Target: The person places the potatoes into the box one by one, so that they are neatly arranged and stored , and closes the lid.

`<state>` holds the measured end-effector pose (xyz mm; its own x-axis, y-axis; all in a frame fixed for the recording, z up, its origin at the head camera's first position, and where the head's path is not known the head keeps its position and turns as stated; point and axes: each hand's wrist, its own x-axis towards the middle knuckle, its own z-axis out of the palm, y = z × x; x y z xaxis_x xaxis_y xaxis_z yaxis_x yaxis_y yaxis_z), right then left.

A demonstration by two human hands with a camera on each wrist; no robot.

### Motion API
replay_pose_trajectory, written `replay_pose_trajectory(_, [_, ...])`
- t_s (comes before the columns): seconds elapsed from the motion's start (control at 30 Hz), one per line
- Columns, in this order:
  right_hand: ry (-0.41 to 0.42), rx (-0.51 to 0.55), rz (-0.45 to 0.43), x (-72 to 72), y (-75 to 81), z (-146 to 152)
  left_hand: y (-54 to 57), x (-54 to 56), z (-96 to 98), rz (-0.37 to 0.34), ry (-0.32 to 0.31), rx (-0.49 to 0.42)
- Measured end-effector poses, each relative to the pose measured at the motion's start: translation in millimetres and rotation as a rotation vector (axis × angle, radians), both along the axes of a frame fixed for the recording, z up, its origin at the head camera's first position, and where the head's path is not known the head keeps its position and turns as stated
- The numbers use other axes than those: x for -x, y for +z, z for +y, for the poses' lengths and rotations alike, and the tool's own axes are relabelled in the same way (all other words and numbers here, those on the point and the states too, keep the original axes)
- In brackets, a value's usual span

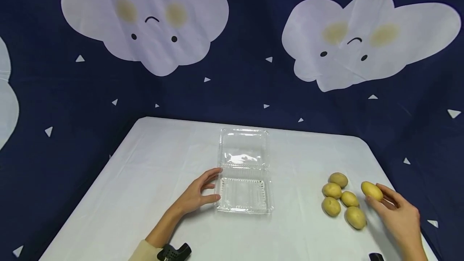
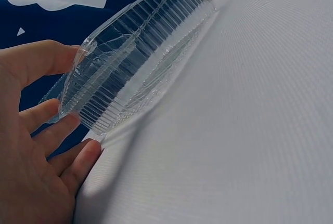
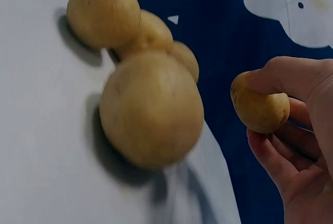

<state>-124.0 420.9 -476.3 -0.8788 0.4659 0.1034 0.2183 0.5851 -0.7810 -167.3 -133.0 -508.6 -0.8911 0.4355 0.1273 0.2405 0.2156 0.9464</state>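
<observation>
At the table's right side, my right hand (image 1: 400, 214) pinches a yellow potato (image 1: 371, 191) between thumb and fingers. The right wrist view shows this held potato (image 3: 259, 102) raised off the table. Just left of it, several more potatoes (image 1: 331, 190) lie in a loose cluster. An open clear plastic clamshell box (image 1: 243, 194) stands mid-table, its lid (image 1: 243, 144) folded back toward the far edge. My left hand (image 1: 197, 191) is at the box's left side with fingers spread and fingertips at the rim. From the left wrist, the ribbed box wall (image 2: 140, 52) shows beside the fingers.
A white cloth covers the table (image 1: 163, 152). Behind it hangs a dark blue curtain (image 1: 246, 88) printed with clouds and small triangles. A black wrist camera (image 1: 174, 252) sits on my left forearm.
</observation>
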Motion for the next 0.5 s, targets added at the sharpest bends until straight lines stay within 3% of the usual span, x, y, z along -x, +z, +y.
replay_pose_trajectory(0.23, [0.075,0.018,0.069,8.0,5.3,-23.4,-3.1,1.2,0.8,0.006,0.012,0.008])
replay_pose_trajectory(0.5, [0.171,0.086,0.054,12.1,22.3,-57.2,-4.7,0.6,-0.1,0.027,0.018,0.025])
